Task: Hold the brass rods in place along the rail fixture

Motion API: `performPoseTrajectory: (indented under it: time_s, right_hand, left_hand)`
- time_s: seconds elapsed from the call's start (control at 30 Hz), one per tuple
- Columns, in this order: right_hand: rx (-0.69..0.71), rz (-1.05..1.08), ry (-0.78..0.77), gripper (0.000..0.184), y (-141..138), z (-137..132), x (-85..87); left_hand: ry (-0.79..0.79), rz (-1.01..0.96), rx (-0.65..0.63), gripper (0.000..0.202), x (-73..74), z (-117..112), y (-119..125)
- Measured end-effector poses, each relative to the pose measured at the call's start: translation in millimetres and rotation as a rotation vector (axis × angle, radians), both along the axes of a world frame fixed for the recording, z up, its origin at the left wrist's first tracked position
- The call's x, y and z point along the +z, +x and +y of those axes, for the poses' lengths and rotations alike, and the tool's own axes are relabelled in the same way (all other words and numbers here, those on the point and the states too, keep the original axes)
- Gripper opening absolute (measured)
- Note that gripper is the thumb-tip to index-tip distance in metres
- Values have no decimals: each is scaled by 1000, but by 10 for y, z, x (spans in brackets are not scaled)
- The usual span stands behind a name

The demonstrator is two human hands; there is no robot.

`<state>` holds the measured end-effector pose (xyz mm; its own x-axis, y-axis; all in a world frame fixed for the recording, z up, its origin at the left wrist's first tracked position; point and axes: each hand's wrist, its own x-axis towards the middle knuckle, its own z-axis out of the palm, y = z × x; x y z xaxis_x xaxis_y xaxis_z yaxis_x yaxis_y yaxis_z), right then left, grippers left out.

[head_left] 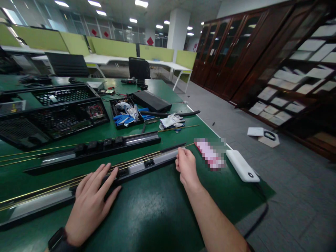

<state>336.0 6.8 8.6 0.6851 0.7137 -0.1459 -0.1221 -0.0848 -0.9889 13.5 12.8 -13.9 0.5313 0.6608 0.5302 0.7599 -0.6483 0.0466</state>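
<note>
A long black channel (141,175) with a silvery inner face lies slantwise on the green table. Several thin brass rods (139,160) run along it, and small black blocks, one a black block (149,162), sit inside. My left hand (96,196) rests across the rods and channel, fingers extended and thumb apart. At the channel's right end, my right hand (187,164) is closed, thumb against curled fingers. What it pinches, if anything, is hidden by the fingers. Behind lies a second black channel (141,141) with black blocks and more brass rods alongside.
A black perforated metal case (52,115) stands at the left. Farther back are a black tray (128,122) of gloves, a flat black box (151,100) and a white glove (172,121). A blurred pink packet (210,154) and a white power bank (243,166) lie near the right edge.
</note>
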Motion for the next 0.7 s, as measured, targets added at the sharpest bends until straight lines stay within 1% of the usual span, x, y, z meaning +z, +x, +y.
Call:
performPoseTrajectory:
  time_s: [0.07, 0.2, 0.37, 0.5, 0.7]
  right_hand:
    - [30, 93, -2, 34, -58, -18, 47]
    - [143, 129, -50, 40, -150, -51, 119]
    - [258, 181, -133, 43, -187, -50, 111]
    - [278, 221, -128, 41, -185, -38, 92]
    - [281, 280, -36, 36, -171, -45, 82]
  left_hand:
    - [-1, -7, -4, 62, -17, 7, -1]
    - [6, -14, -8, 60, -31, 15, 8]
    - [4, -16, -15, 60, -5, 15, 32]
    - [-1, -14, -12, 60, -5, 21, 35]
    - [-5, -16, -14, 61, -2, 28, 36]
